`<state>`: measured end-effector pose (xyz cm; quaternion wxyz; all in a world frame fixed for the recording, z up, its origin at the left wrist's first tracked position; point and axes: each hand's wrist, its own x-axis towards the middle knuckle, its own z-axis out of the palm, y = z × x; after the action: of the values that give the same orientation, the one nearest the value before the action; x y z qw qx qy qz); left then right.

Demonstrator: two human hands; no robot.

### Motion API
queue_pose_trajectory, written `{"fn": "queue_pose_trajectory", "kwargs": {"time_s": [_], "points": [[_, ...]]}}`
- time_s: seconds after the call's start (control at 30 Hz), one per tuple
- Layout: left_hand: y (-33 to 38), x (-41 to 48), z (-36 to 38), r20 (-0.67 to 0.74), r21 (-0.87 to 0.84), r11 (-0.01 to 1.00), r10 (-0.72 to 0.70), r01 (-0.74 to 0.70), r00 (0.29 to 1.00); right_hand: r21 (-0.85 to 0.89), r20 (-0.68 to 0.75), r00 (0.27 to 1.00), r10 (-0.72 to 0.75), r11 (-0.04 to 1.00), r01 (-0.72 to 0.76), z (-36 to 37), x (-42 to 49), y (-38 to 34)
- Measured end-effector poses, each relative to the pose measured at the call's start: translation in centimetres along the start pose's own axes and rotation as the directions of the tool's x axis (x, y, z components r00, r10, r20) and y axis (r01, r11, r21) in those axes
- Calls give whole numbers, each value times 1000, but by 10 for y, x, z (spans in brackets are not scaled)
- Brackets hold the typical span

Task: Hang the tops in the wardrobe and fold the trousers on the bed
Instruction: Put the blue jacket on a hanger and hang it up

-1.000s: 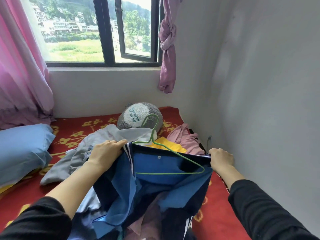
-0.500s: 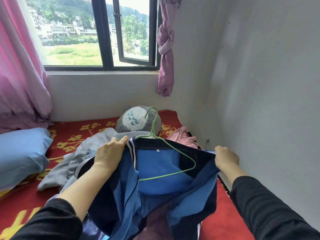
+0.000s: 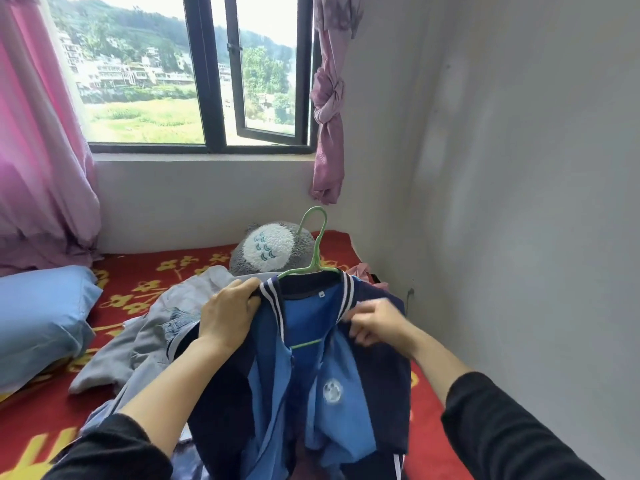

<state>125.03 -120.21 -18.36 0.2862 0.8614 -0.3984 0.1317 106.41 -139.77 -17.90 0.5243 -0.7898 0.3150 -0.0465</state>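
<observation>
1. Bed [image 3: 131, 268], covered in red cloth with yellow flowers, filled the foreground; no wardrobe was in view.
2. Blue-and-navy jacket [image 3: 332, 393] was held up over the bed between the two hands, its front hanging open.
3. Left hand [image 3: 228, 317] gripped the jacket's shoulder beside the striped collar, with the fingers [image 3: 247, 287] curled over the cloth edge.
4. Right hand [image 3: 375, 322], blurred, pinched the opposite front edge just below the collar; its fingers [image 3: 367, 308] appeared curled on the cloth.
5. Green hanger [image 3: 317, 251] sat inside the collar. Its hook rose free above, touched by neither hand, and its lower bar showed within the open front.
6. Progress was judged early: this top seemed seated on its hanger but not yet hung. A grey garment [image 3: 145, 341], jeans [image 3: 176, 323] and a pink garment [image 3: 358, 270] lay loose on the bed behind.
7. Plush toy [image 3: 270, 249] and blue pillow [image 3: 41, 317] lay farther back, below the window [image 3: 214, 74].
</observation>
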Motion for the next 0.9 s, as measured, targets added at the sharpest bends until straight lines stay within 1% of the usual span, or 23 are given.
{"fn": "queue_pose_trajectory", "kwargs": {"time_s": [0.03,0.07,0.1,0.13,0.17,0.2,0.23,0.27,0.33,0.43,0.47,0.57,0.63,0.7,0.77,0.83,0.9], "points": [[-2,-2,-5,-26,-16,1000,0,-1,1000,-55,-257,962,-94,995,82,-2,1,-5],[-4,-4,-9,-56,-29,1000,0,-2,998,-204,-435,875,-212,970,133,-4,1,-10],[-6,-7,-12,-88,-39,999,1,-4,996,-398,-480,813,-330,908,134,-5,3,-15],[-8,-9,-16,-114,-49,999,-2,-4,994,-549,-420,808,-414,825,138,-4,4,-20],[-8,-11,-19,-130,-61,998,-12,4,991,-637,-321,838,-440,755,152,-2,6,-26],[-7,-13,-22,-136,-76,997,-29,18,990,-646,-245,873,-421,742,177,1,8,-32],[-7,-15,-28,-141,-87,996,-48,36,989,-613,-225,885,-408,765,197,6,9,-40],[-6,-15,-32,-143,-97,994,-66,53,987,-578,-242,878,-412,788,211,11,12,-47],[-7,-16,-41,-127,-137,986,-117,99,985,-532,-291,839,-460,807,258,19,14,-57],[-13,-23,-67,-51,-282,943,-202,180,978,-471,-319,779,-540,803,365,32,2,-77],[-16,-26,-79,-5,-333,922,-213,199,977,-469,-311,767,-561,793,390,35,-2,-82],[-8,-45,-117,115,-443,873,-169,202,979,-480,-302,724,-620,755,447,41,-21,-100],[4,-62,-138,124,-446,865,-197,232,973,-475,-313,674,-669,725,498,43,-36,-110],[21,-79,-158,42,-368,892,-265,261,963,-444,-322,622,-714,694,567,45,-52,-122],[38,-98,-178,-101,-295,913,-323,282,941,-401,-326,580,-747,664,631,49,-71,-134],[54,-121,-196,-220,-241,925,-346,292,912,-357,-323,556,-766,643,678,55,-93,-140],[65,-150,-208,-299,-184,928,-367,324,881,-326,-318,546,-775,631,704,66,-118,-138]]}}
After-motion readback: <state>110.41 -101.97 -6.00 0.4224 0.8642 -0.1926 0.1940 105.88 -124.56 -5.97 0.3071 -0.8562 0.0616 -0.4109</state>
